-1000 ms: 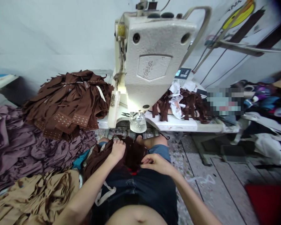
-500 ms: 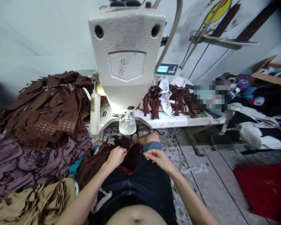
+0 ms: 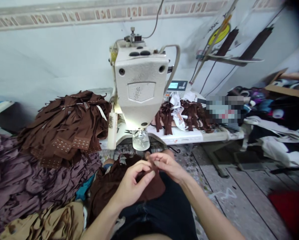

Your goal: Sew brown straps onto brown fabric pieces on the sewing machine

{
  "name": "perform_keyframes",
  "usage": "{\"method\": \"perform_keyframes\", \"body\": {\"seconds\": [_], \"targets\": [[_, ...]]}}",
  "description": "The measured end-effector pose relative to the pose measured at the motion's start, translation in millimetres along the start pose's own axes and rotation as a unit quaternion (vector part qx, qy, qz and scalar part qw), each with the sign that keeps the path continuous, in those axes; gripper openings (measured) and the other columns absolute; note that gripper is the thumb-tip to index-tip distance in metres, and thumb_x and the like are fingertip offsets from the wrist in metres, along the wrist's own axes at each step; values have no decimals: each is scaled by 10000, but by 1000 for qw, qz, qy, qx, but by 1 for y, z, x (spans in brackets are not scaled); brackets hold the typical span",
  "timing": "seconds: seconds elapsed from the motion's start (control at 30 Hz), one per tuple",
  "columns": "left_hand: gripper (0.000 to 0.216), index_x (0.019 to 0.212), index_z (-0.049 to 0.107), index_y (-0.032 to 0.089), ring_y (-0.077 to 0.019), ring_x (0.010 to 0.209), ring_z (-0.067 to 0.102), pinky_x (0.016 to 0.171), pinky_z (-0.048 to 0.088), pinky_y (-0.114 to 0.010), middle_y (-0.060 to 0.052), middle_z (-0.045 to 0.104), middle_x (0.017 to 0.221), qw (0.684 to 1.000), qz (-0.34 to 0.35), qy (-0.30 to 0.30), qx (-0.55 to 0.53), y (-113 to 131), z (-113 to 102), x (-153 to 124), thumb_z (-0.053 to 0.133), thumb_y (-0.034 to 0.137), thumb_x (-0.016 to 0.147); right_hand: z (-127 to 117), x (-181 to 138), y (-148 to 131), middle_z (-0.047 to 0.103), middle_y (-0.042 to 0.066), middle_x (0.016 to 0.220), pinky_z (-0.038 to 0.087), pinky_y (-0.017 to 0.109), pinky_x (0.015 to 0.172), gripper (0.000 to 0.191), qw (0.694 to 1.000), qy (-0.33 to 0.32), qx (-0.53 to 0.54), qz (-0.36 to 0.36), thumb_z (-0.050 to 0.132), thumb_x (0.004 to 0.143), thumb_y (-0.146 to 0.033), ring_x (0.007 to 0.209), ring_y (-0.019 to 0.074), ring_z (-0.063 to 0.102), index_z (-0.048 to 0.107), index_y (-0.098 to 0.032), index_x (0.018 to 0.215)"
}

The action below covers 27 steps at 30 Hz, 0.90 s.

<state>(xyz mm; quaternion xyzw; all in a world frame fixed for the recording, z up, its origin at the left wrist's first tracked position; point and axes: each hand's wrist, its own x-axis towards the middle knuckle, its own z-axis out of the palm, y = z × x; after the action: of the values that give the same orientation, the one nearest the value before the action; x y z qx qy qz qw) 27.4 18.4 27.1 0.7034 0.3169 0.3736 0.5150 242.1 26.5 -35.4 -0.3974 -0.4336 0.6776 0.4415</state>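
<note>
Drawn together since before, left hand (image 3: 134,182) and right hand (image 3: 169,167) pinch brown fabric (image 3: 154,187) at lower centre, below the sewing machine (image 3: 141,83).

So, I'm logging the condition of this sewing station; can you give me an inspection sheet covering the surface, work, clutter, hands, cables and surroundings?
Surface: white table carries the sewing machine.
Job's things: brown cloth lies over the lap, partly raised.
Clutter: brown strips right of the machine; brown garment pile, mauve pile and tan pile at left.
Left hand: at the cloth, grip unclear.
Right hand: fingers appear to pinch the cloth.
Cables: thin cable runs up from the machine's top; no damage visible at this detail.
Surroundings: pale wall behind; speckled floor; red item at lower right, blurred.
</note>
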Motion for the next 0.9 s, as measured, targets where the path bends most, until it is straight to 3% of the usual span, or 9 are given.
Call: {"method": "perform_keyframes", "body": {"seconds": [0.1,0.27,0.43,0.53,0.67,0.8,0.9], "targets": [[266,859,639,204,-267,1166,701,1031,555,-409,-137,746,1194,999,17,4,-44,6,14,6,647,399,1040,-11,-4,-19,803,104,1053,564,308,788,626,1000,4,-2,-20,877,797,-652,902,227,735,800,-196,1220],[230,816,636,180,-159,814,631,809,500,-274,-33,677,867,998,-38,12,-41,-13,23,-5,670,324,991,-17,-22,-31,674,7,687,384,238,555,358,996,12,-91,-9,932,795,-498,592,115,522,794,-169,763],[228,884,713,171,-111,636,451,619,329,-238,65,511,666,987,-155,-22,39,-25,10,-21,762,390,926,1,-30,-29,678,0,661,399,248,558,333,991,30,-128,20,965,741,-467,581,125,535,827,-179,835],[316,883,772,164,-106,582,369,579,254,-254,79,419,590,981,-175,-60,60,-22,3,-22,716,463,966,15,-23,-32,671,-7,636,424,250,557,369,991,22,-129,19,987,696,-470,577,135,564,824,-176,848],[369,786,763,158,-158,735,567,700,409,-256,-10,648,749,990,-132,-23,43,-21,0,-18,654,433,1005,26,-13,-40,706,16,662,411,246,533,401,991,7,-130,1,897,795,-560,568,133,566,817,-167,812],[351,836,801,159,-172,721,608,697,464,-258,-30,704,760,989,-145,-10,4,-26,4,-19,702,467,972,26,-10,-36,679,6,614,375,239,524,449,989,23,-144,-8,879,817,-563,542,116,522,740,-164,664],[381,925,839,163,-186,724,632,702,493,-270,-37,742,782,988,-151,-14,-31,-28,9,-21,679,503,990,26,-13,-29,683,1,625,410,247,562,441,990,33,-134,-20,897,802,-550,563,122,548,720,-170,665]]}}
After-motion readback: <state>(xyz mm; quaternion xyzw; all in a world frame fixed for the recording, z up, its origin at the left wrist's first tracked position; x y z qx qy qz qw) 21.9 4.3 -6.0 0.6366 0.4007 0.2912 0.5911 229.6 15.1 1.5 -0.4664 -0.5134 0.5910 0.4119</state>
